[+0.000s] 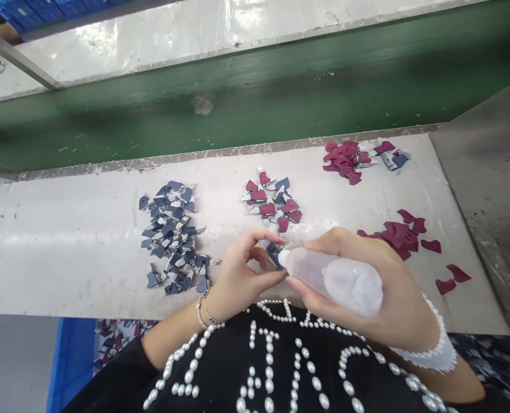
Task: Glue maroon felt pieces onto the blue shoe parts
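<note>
My left hand [246,271] pinches a small dark blue shoe-upper piece [273,254] between thumb and fingers. My right hand [345,287] grips a translucent plastic squeeze bottle [336,279], its nozzle tip right at the blue piece. Fingers partly hide that piece. To the left on the white work shelf [65,252] lies a heap of blue-grey pieces [171,235]. A mixed pile of maroon and blue pieces [272,201] sits just above my hands, and maroon pieces [401,238] lie to the right.
Behind the shelf runs a green conveyor belt [255,97] with a metal edge. More maroon pieces [345,160] lie near the shelf's back edge. A grey metal surface [487,195] borders the right, and a blue bin [69,361] of pieces sits below left.
</note>
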The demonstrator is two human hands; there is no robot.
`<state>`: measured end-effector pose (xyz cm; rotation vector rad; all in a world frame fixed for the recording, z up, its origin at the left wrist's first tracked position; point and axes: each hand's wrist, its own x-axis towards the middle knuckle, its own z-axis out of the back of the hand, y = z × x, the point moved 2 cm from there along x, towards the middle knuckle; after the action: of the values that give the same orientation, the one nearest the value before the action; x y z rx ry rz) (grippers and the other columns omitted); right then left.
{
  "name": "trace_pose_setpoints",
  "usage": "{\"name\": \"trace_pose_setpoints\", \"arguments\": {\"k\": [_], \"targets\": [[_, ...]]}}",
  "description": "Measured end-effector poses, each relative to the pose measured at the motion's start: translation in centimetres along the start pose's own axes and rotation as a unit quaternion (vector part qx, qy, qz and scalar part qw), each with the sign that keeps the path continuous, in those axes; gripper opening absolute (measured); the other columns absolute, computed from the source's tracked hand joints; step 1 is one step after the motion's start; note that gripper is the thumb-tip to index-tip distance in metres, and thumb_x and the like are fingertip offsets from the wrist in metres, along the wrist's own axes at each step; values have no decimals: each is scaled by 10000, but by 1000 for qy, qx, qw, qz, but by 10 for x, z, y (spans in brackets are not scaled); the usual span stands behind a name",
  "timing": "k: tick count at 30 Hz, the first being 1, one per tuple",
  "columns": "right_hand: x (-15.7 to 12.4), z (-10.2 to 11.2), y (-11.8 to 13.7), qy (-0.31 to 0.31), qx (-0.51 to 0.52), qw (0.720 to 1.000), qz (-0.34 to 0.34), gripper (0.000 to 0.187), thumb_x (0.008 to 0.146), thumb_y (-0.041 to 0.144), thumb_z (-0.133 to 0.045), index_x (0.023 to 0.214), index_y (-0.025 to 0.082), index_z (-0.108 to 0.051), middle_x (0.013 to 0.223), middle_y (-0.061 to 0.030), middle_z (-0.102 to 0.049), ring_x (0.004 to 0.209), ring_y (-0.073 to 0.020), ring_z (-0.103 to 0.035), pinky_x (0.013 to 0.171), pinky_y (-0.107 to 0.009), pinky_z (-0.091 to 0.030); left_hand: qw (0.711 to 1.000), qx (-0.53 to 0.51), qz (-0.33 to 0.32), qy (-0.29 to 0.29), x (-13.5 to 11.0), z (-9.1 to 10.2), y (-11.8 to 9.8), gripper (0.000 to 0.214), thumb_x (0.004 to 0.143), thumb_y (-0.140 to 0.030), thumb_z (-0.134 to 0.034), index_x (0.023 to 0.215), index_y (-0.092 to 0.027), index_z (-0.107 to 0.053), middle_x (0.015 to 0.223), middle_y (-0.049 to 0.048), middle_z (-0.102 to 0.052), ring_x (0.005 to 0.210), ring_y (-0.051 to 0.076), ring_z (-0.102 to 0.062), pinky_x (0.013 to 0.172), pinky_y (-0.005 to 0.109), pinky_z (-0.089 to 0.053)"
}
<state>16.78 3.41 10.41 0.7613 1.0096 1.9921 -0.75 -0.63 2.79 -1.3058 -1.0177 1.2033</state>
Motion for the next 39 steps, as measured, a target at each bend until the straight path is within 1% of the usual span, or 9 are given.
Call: {"name": "trace_pose_setpoints", "arguments": {"k": [2,5,10,15,20,24,29,34,39], "targets": [[0,-1,1,2,-1,1000,-5,175,837,253,-696,824,234,-523,675,57,-572,505,-103,-568,472,-256,-445,1000,10,-4,-1,0,0,0,475,723,-38,-791,1079,-269,-579,1117,-1,-670,666,80,-613,621,216,-501],[0,-2,1,4,-13,1000,-5,146,850,278,-684,836,232,-546,682,42,-590,514,-118,-581,477,-269,-451,1000,13,-4,0,0,1,0,488,715,-36,-795,1083,-269,-575,1120,0,-676,655,85,-609,616,229,-495],[-2,-2,0,-22,-37,999,-17,138,874,288,-675,844,246,-547,715,27,-630,550,-144,-615,515,-294,-480,999,32,-11,-9,1,1,-2,470,733,-34,-764,1096,-267,-578,1105,4,-679,668,97,-614,625,245,-484],[-1,-4,-1,9,-38,999,7,160,872,302,-685,853,250,-535,714,25,-637,547,-143,-621,506,-300,-483,999,30,-7,-13,1,1,-1,493,709,-4,-764,1082,-267,-578,1122,-2,-676,682,94,-619,629,237,-484],[0,-4,-2,1,-37,999,0,124,884,268,-651,849,255,-533,743,5,-655,569,-161,-641,509,-313,-488,999,41,-15,-17,1,2,-1,452,736,-39,-756,1092,-254,-576,1109,16,-685,696,107,-627,623,237,-484],[-2,-4,0,6,-30,1000,-5,165,863,283,-691,865,247,-531,739,22,-640,574,-149,-632,532,-306,-480,999,34,-16,-18,2,2,-1,469,715,-18,-761,1076,-255,-578,1123,14,-683,697,103,-629,616,229,-486],[-4,-4,3,26,-19,999,-11,185,873,304,-695,828,233,-530,676,43,-586,513,-114,-577,490,-274,-438,999,33,-19,-20,3,3,-1,456,717,-5,-730,1069,-254,-584,1114,18,-685,699,111,-631,601,231,-486],[0,-1,3,1,-17,1000,-9,160,866,282,-690,852,232,-539,708,47,-589,537,-110,-592,508,-258,-458,998,50,-32,-9,4,2,-3,439,724,-38,-750,1072,-252,-589,1114,26,-684,720,123,-634,611,243,-484],[-2,0,1,41,-21,999,-1,171,872,301,-690,833,235,-537,652,55,-577,494,-115,-582,467,-268,-444,998,50,-23,-20,3,5,-2,457,724,-20,-740,1083,-260,-592,1125,21,-684,721,118,-619,621,243,-466]]}}
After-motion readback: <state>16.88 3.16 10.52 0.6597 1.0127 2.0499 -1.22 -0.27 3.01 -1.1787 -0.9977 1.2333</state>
